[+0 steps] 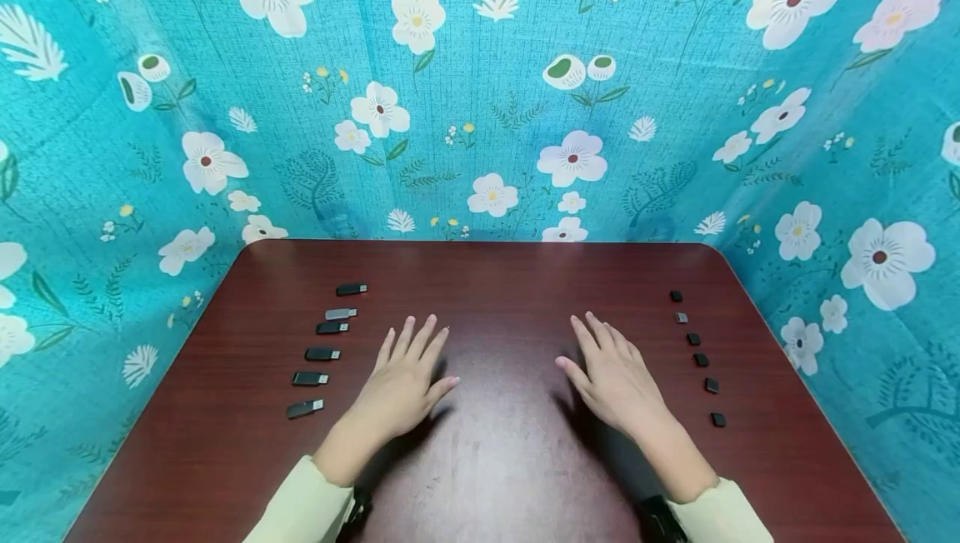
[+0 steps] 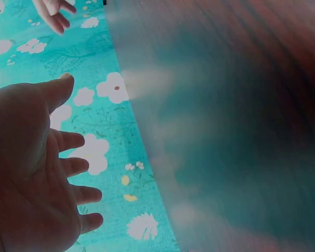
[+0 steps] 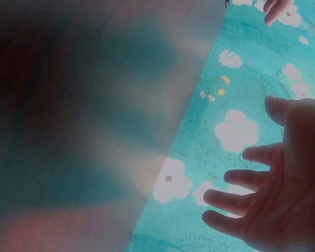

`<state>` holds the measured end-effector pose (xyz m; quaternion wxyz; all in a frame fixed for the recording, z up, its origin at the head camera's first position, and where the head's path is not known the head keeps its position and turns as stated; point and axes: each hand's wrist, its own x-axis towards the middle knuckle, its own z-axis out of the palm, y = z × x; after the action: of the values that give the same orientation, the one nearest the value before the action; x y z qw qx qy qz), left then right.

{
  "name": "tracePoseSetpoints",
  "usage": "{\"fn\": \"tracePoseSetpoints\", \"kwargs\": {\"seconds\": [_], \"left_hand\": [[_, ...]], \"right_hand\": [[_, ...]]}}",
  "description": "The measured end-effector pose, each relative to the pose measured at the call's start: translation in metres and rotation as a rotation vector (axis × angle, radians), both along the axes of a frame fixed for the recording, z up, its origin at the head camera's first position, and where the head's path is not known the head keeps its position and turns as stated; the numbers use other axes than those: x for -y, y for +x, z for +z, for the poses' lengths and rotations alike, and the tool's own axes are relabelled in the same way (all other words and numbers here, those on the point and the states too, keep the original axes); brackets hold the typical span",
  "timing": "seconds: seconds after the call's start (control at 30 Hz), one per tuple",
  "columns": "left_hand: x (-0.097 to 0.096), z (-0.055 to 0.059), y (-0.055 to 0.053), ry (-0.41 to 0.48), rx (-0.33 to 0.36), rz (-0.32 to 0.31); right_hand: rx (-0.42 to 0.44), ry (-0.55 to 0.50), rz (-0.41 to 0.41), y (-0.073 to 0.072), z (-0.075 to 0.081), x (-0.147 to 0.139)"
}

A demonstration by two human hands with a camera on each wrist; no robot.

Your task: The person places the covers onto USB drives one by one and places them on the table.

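My left hand [image 1: 401, 385] is held over the left half of the table, palm down with its fingers spread and nothing in it. Nearest to it, on its left, lies a column of several USB sticks [image 1: 322, 354], mostly black, with a grey USB stick [image 1: 341, 314] among them; their metal plugs point right. My right hand [image 1: 618, 376] hovers over the right half, fingers also spread and holding nothing. To its right runs a column of several small black caps [image 1: 701, 360], one of them a grey cap [image 1: 681, 318]. Both wrist views show bare palms, the left palm [image 2: 31, 168] and the right palm [image 3: 299, 178].
The dark red-brown table [image 1: 495, 276] has rounded far corners and a glossy top that reflects light. A turquoise flowered curtain [image 1: 465, 68] hangs close around its back and sides. Pale sleeves [image 1: 307, 505] cover both forearms, with a dark band [image 1: 660, 518] at the wrist.
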<state>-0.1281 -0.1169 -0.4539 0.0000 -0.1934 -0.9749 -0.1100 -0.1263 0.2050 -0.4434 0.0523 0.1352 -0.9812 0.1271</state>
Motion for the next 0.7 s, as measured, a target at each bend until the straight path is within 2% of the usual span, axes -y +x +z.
{"fn": "tracePoseSetpoints", "kwargs": {"seconds": [0.23,0.43,0.7], "left_hand": [[0.019,-0.002,0.008,-0.008,-0.038,0.017],[0.037,-0.003,0.017,-0.001,-0.04,0.04],[0.062,-0.005,0.029,0.002,-0.048,0.027]], "right_hand": [[0.026,0.0,-0.025,0.009,-0.001,-0.02],[0.045,-0.011,-0.034,0.016,-0.002,-0.037],[0.11,-0.034,-0.057,0.026,-0.001,-0.059]]}}
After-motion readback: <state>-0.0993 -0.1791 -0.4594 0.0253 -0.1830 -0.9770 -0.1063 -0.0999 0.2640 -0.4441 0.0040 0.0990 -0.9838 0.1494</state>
